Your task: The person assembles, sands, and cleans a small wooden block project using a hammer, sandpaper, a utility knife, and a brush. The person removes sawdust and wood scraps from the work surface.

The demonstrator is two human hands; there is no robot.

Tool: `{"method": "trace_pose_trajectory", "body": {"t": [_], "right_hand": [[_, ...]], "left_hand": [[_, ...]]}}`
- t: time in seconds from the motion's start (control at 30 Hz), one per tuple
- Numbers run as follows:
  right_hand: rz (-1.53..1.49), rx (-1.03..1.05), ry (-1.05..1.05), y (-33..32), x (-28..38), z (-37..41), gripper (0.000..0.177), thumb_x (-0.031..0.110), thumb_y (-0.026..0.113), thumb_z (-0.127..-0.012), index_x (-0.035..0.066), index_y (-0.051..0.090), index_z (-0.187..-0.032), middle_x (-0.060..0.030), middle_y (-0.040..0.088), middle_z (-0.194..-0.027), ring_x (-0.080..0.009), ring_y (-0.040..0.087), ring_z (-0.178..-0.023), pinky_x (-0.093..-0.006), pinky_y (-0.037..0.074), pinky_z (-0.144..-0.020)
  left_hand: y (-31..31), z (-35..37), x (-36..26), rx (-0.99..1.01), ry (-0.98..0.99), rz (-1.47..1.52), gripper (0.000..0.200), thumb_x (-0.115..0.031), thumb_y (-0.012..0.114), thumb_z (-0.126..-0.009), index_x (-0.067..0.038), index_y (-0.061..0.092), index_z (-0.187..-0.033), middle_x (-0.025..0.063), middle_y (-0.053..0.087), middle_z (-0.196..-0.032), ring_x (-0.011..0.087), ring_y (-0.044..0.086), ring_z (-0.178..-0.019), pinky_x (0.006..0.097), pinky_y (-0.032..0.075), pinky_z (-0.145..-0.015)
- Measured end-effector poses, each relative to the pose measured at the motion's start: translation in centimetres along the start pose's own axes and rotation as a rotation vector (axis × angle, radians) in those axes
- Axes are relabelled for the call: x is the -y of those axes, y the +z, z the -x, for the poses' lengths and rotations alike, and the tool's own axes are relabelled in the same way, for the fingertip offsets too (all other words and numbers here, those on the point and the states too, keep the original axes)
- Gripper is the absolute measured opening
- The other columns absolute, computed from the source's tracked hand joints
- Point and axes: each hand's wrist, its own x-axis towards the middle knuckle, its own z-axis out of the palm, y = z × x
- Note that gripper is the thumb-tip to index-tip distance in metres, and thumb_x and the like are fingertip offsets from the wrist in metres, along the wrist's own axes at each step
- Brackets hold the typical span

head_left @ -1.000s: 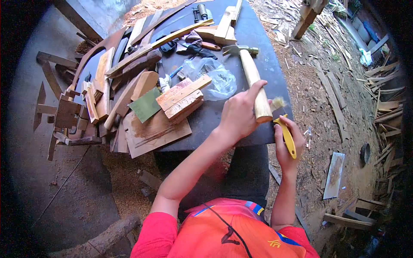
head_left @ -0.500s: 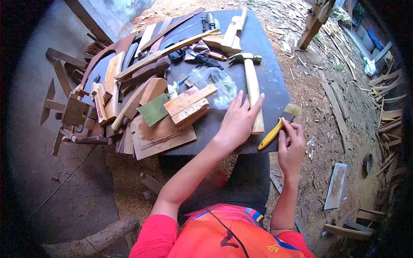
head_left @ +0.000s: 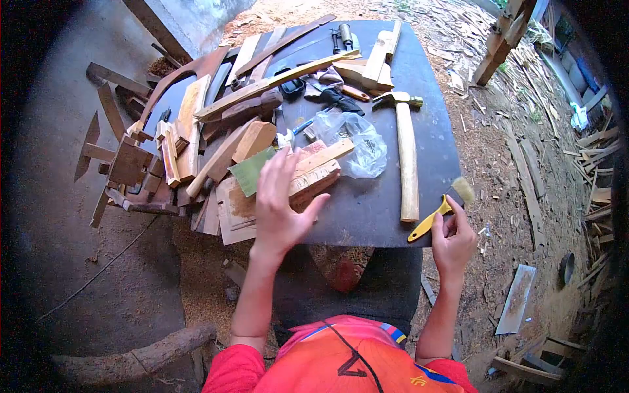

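My left hand is open, fingers spread, over the near edge of a wood pile, beside a green sandpaper sheet and stacked wooden blocks. My right hand pinches a paintbrush with a yellow handle at the table's near right corner; its bristles point away from me. A hammer lies between the hands, its head at the far end. Next to the blocks is a clear plastic bag with small things in it that look like nails.
The dark table also bears long wood strips, a wooden mallet, black gloves or cloth and a wooden plane-like piece. A wooden post rises at the far right. Wood scraps litter the ground.
My left hand has moved left, from beside the hammer handle to over the wood pile. My right hand still holds the brush. The whole view has shifted slightly.
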Motion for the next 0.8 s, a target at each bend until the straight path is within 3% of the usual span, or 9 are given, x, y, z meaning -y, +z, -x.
{"method": "trace_pose_trajectory", "body": {"t": [0.1, 0.33, 0.43, 0.8], "right_hand": [[0.099, 0.004, -0.004, 0.1, 0.3, 0.0, 0.039, 0.018, 0.08, -0.098, 0.018, 0.079, -0.137, -0.003, 0.063, -0.065, -0.023, 0.065, -0.056, -0.0415, 0.05, -0.059], [0.11, -0.029, -0.015, 0.4, 0.1, -0.1, 0.034, 0.017, 0.08, -0.098, 0.017, 0.081, -0.132, -0.0039, 0.066, -0.066, -0.0226, 0.067, -0.056, -0.0411, 0.051, -0.059], [0.105, -0.047, -0.012, 0.6, 0.0, 0.0, 0.033, 0.015, 0.08, -0.098, 0.016, 0.081, -0.131, -0.004, 0.068, -0.067, -0.0226, 0.068, -0.056, -0.0413, 0.051, -0.059], [0.092, -0.054, 0.011, 0.9, -0.1, 0.1, 0.034, 0.013, 0.08, -0.098, 0.015, 0.081, -0.132, -0.0039, 0.065, -0.066, -0.019, 0.062, -0.055, -0.0383, 0.048, -0.057]], "left_hand": [[-0.2, -0.3, 2.1, 0.118, -0.024, -0.013, 0.105, -0.024, 0.103, -0.075, -0.007, 0.052, -0.165, 0.0194, 0.059, -0.162, 0.0405, 0.056, -0.148, 0.0517, 0.047, -0.124], [0.7, -0.4, 2.5, 0.069, -0.069, 0.036, 0.104, -0.027, 0.104, -0.067, -0.006, 0.059, -0.158, 0.016, 0.071, -0.132, 0.0365, 0.068, -0.118, 0.0501, 0.055, -0.106], [0.8, 1.1, 0.6, 0.034, -0.063, 0.078, 0.102, -0.026, 0.105, -0.064, -0.005, 0.062, -0.154, 0.0151, 0.073, -0.126, 0.0353, 0.069, -0.112, 0.0482, 0.057, -0.1], [3.3, 5.0, -5.2, 0.033, -0.133, 0.169, 0.086, -0.024, 0.107, -0.065, -0.003, 0.072, -0.141, 0.0173, 0.073, -0.136, 0.0353, 0.072, -0.12, 0.0457, 0.059, -0.104]]}}
